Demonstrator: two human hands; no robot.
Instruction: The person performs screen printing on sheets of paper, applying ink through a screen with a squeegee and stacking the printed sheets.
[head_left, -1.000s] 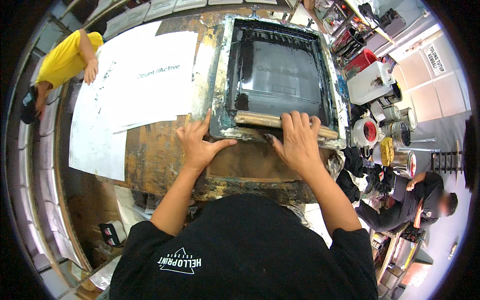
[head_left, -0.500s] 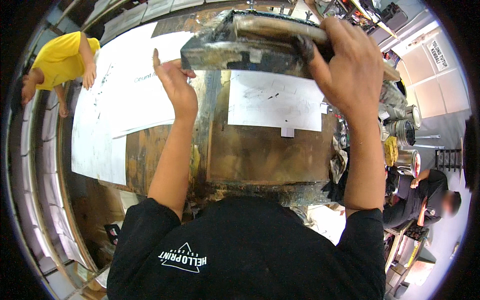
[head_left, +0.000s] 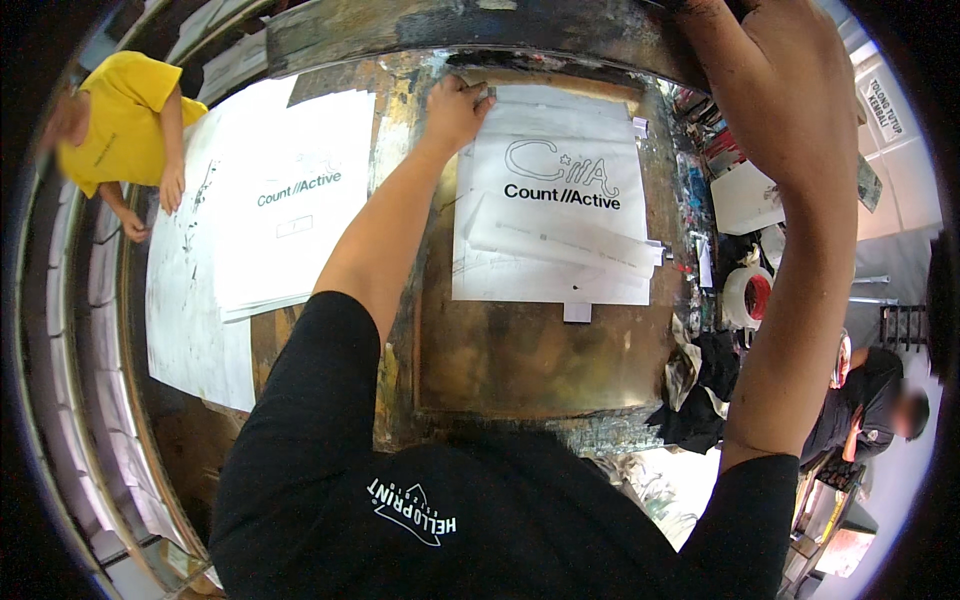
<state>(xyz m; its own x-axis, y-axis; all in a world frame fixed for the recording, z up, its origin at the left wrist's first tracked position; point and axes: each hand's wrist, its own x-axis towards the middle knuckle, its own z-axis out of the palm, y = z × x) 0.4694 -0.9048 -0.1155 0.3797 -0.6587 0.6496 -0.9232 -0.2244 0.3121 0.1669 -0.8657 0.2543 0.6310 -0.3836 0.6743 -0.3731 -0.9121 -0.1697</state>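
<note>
Frame [head_left: 500,32] lifted higher, left hand [head_left: 458,112] pinching corner of printed sheet [head_left: 560,175], right hand [head_left: 768,75] well apart, grip unclear

Over on the surface [head_left: 540,365], a paper stack [head_left: 255,260] lies left of a single sheet [head_left: 562,192] — a co-worker [head_left: 125,125] is left of the stack. The left hand [head_left: 457,112] rests by the sheet's far left corner. A frame [head_left: 450,28] stands beyond, the right hand [head_left: 770,90] at its right end — rags [head_left: 715,395] and a tub [head_left: 740,300] lie rightward.

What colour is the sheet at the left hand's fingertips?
The sheet is white with black print, clearest in the head view.
</note>
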